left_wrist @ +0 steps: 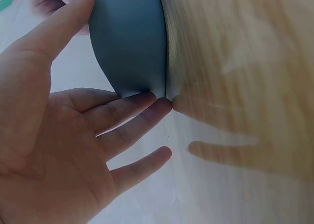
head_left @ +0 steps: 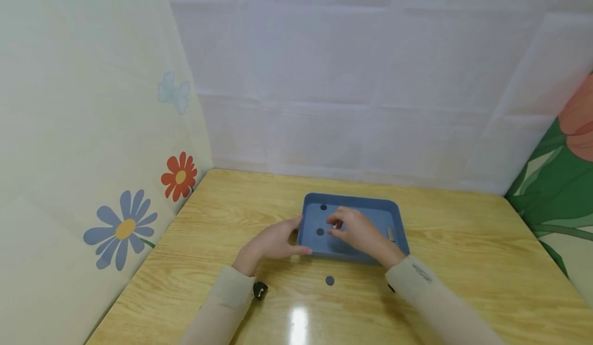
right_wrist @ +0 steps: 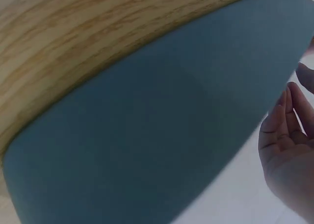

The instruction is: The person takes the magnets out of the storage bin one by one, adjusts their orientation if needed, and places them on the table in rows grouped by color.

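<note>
A shallow blue rectangular tray sits on the wooden table. My left hand is at its left end, thumb on the near rim and fingers nearly straight against the outer wall; the left wrist view shows the fingertips touching the tray near its base. My right hand reaches into the tray, fingertips bent together around a small pale thing, mostly hidden. Dark flat discs lie in the tray, one at the back and one nearer. In the right wrist view, the tray wall partly hides the fingers.
Another dark disc lies on the table in front of the tray. A small silvery rectangular piece is inside the tray's right end. Pale cloth walls, some with printed flowers, border the wooden table.
</note>
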The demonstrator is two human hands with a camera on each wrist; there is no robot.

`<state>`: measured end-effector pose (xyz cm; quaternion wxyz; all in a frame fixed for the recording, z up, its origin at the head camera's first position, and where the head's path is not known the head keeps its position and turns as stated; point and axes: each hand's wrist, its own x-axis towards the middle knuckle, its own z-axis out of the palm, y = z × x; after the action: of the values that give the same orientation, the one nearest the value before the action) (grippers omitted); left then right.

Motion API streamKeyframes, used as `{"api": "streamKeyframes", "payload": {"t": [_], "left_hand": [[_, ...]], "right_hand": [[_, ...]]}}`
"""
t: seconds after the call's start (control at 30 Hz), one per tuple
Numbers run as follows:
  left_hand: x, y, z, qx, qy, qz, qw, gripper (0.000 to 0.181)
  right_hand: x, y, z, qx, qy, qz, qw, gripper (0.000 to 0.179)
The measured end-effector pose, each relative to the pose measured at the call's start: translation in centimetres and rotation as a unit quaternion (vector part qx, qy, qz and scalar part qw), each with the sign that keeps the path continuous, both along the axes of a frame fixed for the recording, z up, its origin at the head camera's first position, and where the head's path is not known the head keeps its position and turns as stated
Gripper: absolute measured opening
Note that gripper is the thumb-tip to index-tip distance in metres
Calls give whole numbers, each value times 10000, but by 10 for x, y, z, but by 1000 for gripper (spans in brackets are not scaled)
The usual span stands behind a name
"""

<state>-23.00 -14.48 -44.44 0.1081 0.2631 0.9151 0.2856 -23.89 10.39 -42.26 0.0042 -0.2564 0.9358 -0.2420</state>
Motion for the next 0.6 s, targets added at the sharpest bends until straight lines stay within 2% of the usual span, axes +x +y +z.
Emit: {"api": "streamKeyframes", "payload": {"t": [0.6], "left_hand": [[3, 0, 3, 83, -101, 22, 9999, 101]], "right_hand": [[-15, -14, -16, 59, -486, -139, 9987, 21]]}}
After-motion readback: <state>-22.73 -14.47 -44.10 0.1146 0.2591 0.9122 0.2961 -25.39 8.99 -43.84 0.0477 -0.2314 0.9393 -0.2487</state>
